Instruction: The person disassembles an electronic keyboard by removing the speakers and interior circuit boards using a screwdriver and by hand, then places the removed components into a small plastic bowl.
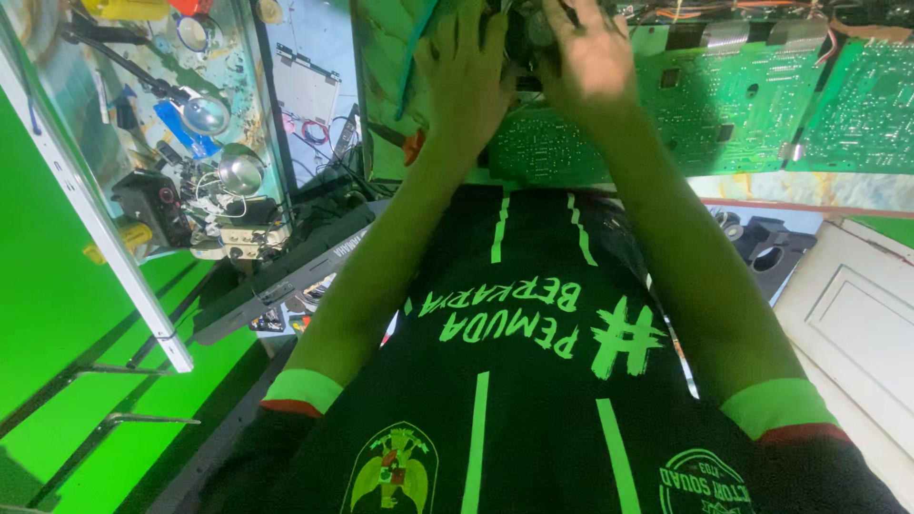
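Left hand (464, 71) and right hand (587, 52) placed side by side at twelve o'clock, both on a dark part (526, 38) between them, over a circuit board (543, 148). More circuit boards (762, 95) spread toward two o'clock. Cluttered shelf (190, 124) set at ten o'clock, long bar (286, 271) below it. Panelled door (857, 314) at four o'clock.

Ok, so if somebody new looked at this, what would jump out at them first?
Probably the two bare hands at the top centre, the left hand and right hand both pressed onto a dark part sitting on the green circuit boards. Next comes the black shirt with green stripes filling the lower middle. At the left, a cluttered glass shelf carries round lenses, tools and wires.
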